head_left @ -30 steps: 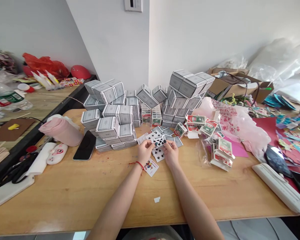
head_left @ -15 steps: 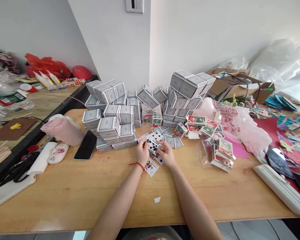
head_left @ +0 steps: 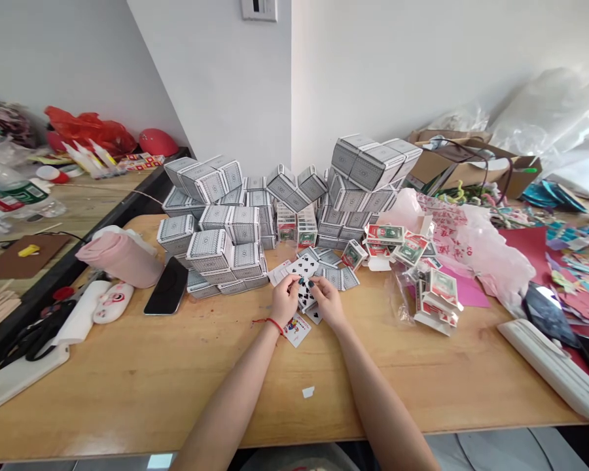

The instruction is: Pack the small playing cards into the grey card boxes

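Both of my hands meet over the middle of a wooden table [head_left: 127, 379]. My left hand [head_left: 284, 300], with a red string at the wrist, and my right hand [head_left: 325, 300] pinch a small bunch of playing cards [head_left: 303, 292] with black spades showing. Under them lie loose cards: a colourful face card [head_left: 296, 328] near my left wrist and a spade card [head_left: 304, 265] just beyond the fingers. Face-down grey-backed cards [head_left: 341, 277] are scattered past my right hand.
Grey-patterned card boxes [head_left: 216, 245] are piled high at the back. Red-and-green card packs [head_left: 436, 291] and a pink plastic bag [head_left: 466, 248] lie right. A black phone [head_left: 167, 294], a pink roll [head_left: 120, 256] and scissors [head_left: 34, 337] lie left. A paper scrap [head_left: 308, 392] sits near the front.
My hands have drawn closer together and gathered the spread spade cards into a tighter bunch between the fingers. The view has shifted slightly.
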Motion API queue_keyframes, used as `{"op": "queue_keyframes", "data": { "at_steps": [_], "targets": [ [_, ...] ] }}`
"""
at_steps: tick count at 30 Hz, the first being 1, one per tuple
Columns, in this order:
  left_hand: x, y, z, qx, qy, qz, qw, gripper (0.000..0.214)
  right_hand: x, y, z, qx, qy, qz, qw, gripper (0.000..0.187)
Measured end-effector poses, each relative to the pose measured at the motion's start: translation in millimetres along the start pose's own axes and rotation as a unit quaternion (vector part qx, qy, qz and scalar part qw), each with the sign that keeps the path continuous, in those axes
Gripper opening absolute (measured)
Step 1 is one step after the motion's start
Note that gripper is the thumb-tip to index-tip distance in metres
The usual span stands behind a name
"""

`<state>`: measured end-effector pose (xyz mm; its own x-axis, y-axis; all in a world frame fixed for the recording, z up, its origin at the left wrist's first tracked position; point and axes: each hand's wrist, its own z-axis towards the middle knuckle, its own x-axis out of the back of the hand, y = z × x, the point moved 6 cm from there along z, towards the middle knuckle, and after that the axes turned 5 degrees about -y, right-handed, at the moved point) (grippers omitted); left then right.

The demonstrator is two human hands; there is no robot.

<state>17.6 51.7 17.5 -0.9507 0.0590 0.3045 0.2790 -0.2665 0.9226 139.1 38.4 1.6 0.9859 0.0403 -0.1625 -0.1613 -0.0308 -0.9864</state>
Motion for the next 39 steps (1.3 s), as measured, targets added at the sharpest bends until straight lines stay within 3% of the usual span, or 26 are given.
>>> {"op": "queue_keyframes", "data": {
  "at_steps": [7, 10, 14, 17, 24, 39],
  "targets": [
    [4.5, -5.6, -1.7, 0.042, 0.050, -0.043, 0.997, 0.019, -5.1, 0.2, -3.6, 0.005, -0.024, 0.018, 1.000, 0.020],
    [9.2, -5.4, -1.9, 0.055, 0.081, -0.064, 0.993, 0.023, -6.1, 3.8, -4.8, -0.006, -0.003, 0.023, 1.000, 0.022],
    [4.3, -2.7, -1.5, 0.048, 0.031, -0.097, 0.994, 0.023, -3.4, 5.5, -4.0, -0.003, 0.032, 0.029, 0.999, 0.022],
    [-1.8, -3.6, -2.3, 0.048, -0.013, -0.101, 0.994, 0.019, -4.9, 4.1, -3.6, 0.000, 0.023, 0.035, 0.999, 0.022],
    [1.4, -4.2, -3.1, 0.018, 0.020, -0.057, 0.998, 0.017, -15.0, -2.1, -8.5, -0.011, 0.010, 0.050, 0.999, 0.016],
    [5.3, 1.6, -6.5, 0.026, 0.030, -0.094, 0.995, 0.016, -19.2, 4.3, -8.0, -0.044, -0.019, 0.133, 0.990, 0.023]
  ]
}}
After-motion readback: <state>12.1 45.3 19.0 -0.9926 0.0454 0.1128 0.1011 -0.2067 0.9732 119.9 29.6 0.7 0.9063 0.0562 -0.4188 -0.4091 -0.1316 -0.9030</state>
